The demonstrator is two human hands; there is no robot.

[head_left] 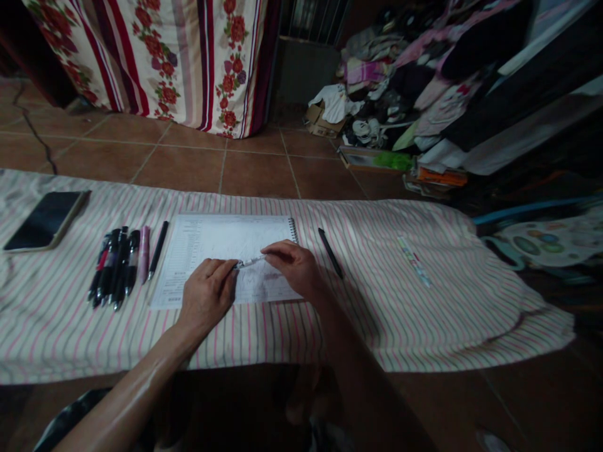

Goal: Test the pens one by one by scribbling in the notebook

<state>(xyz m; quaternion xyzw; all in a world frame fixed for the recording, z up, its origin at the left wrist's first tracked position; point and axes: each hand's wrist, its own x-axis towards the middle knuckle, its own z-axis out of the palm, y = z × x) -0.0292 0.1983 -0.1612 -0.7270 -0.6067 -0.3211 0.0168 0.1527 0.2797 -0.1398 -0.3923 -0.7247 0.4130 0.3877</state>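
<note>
A slim, clear and whitish pen part [250, 261] is stretched between my two hands above an open notebook page. My left hand [210, 290] pinches its left end with thumb and forefinger. At the other end, the fingertips of my right hand [294, 267] are closed on it. Its exact make is too small to tell. Under both hands lies the spiral-bound notebook [226, 233], its coil at the top right. To the right of the notebook rests a black pen-like piece [330, 253]. A black pen [158, 250] lies along the notebook's left side.
Several dark pens [113, 267] lie bunched beside a pink pen [144, 254]. A phone [44, 220] is at the far left. Further right lies a patterned, light-coloured stick [414, 262]. A striped cloth [377, 314] covers the surface. Clothes [400, 81] are piled beyond it.
</note>
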